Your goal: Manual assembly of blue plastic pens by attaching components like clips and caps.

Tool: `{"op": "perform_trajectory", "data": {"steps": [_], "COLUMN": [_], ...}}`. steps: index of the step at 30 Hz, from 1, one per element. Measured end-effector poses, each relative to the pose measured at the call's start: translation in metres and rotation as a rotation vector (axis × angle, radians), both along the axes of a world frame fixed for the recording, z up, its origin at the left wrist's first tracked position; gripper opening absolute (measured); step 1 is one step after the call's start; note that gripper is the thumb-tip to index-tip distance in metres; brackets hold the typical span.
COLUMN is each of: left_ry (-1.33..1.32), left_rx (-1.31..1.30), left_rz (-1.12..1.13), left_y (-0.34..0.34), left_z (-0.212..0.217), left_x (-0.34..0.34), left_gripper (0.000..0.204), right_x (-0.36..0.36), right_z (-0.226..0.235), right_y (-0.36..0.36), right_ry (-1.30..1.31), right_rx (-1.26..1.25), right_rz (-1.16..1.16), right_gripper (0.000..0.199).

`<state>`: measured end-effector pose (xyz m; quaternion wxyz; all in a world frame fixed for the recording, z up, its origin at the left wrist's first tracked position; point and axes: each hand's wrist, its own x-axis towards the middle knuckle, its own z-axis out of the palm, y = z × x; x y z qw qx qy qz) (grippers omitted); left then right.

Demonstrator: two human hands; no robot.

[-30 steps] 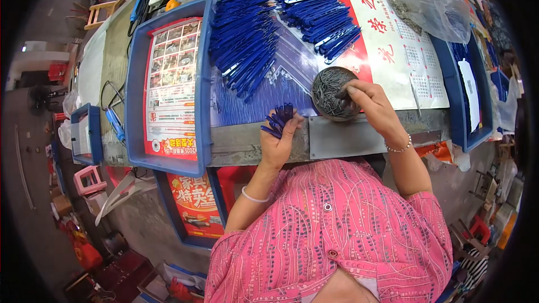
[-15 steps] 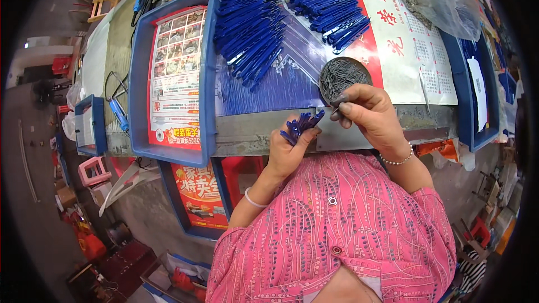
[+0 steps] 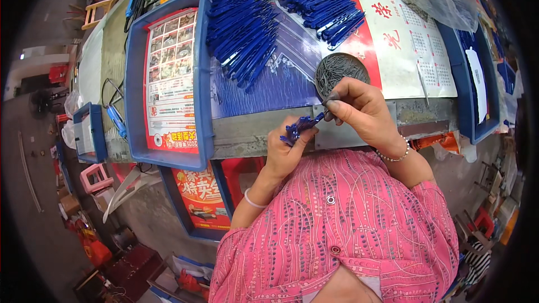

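My left hand is closed around a small bunch of slim blue pieces, their ends sticking out past the thumb toward the right. At the tip of that bunch, my right hand pinches a small grey metal pin between thumb and forefinger; the fingertips, darkened with grime, mostly hide it. Just beyond the right hand stands a round dish full of loose grey metal pins. Farther back, long blue pieces like those in my left hand lie in two fanned piles, one on the left and one on the right.
A blue tray lined with a printed sheet stands left of the piles. Another blue bin sits at the right end of the table. A printed calendar sheet and clear plastic bags lie at the right. The table's front edge runs beneath my hands.
My right hand has moved slightly left and down, bringing its pinched fingertips to the ends of the blue pieces. The left hand stays nearly in place, its bunch tilted a little differently.
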<state>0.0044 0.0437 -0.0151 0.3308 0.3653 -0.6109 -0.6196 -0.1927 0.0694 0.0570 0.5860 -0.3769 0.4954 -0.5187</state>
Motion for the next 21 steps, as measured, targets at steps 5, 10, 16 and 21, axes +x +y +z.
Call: {"op": "perform_trajectory", "data": {"steps": [5, 10, 16, 21], "left_ry": [-0.011, -0.040, -0.086, -0.086], "left_rx": [-0.038, -0.106, 0.025, 0.052], "left_rz": [-0.009, -0.061, -0.122, -0.138], "left_y": [-0.001, -0.003, -0.004, -0.006], "left_z": [-0.003, 0.001, 0.006, 0.006], "left_x": [0.001, 0.000, 0.002, 0.002], "left_gripper": [0.013, 0.014, 0.018, 0.019], "right_x": [0.000, -0.002, -0.003, -0.005], "right_z": [0.000, -0.002, 0.005, 0.000], "right_y": [-0.001, 0.002, 0.004, 0.002], "right_ry": [0.266, 0.471, 0.094, 0.155], "right_rx": [-0.087, -0.202, 0.003, -0.008], "right_rz": [0.019, 0.074, 0.010, 0.054], "right_gripper": [0.008, 0.009, 0.009, 0.009]}}
